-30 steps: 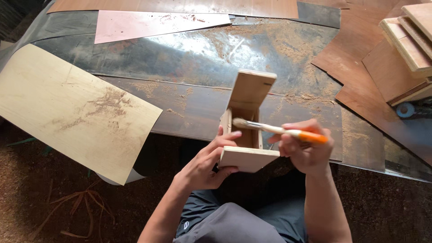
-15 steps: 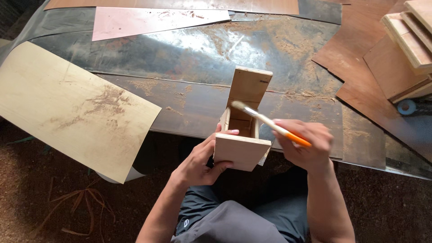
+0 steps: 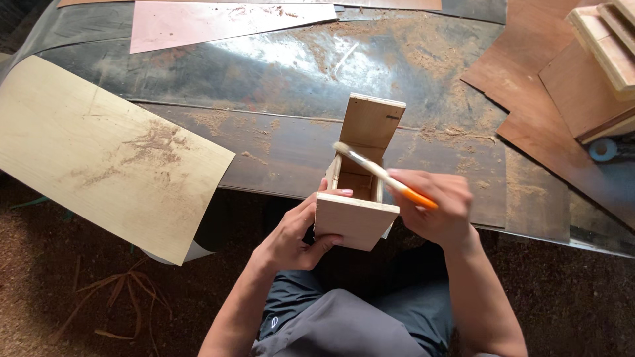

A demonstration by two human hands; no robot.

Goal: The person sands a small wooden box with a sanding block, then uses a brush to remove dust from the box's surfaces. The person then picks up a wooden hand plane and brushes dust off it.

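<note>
- Left hand [image 3: 291,235]: grips the near left corner of a small wooden box [image 3: 357,192]; thumb lies on the rim, fingers wrap under the front panel.
- Right hand [image 3: 433,211]: closed around a brush [image 3: 383,175] with an orange handle; the pale bristle tip sits over the box's far left rim. Hand slightly blurred.
- Box: held at the near edge of the counter [image 3: 264,86], above the person's lap. Open top, pale raw wood, square-cut panels. The far panel stands taller than the others and carries a small dark mark near its upper right corner. Interior is in shadow; contents cannot be told.
- Brush crosses the box opening diagonally, from upper left to lower right.
- Lap: dark grey trousers [image 3: 344,324] directly below the box.
- Counter surface: dark, glossy sheet, scuffed, scattered with sawdust [image 3: 410,53], thickest toward the far right.
- Left: pale veneer sheet [image 3: 99,152], rectangular, smooth, dusted with sawdust in the middle; its near corner overhangs the counter edge. Well apart from the box.
- Far edge: pinkish thin sheet [image 3: 218,20], lying flat, cut at an angle.
- Right: reddish-brown boards [image 3: 529,99], overlapping, flat; on top of them a stack of pale wooden frames [image 3: 608,46] at the picture's corner.
- Beside the boards: a small blue-white round object [image 3: 603,149], kind not clear.
- Floor [image 3: 66,297]: brown, granular, with dry fibres at lower left.
</note>
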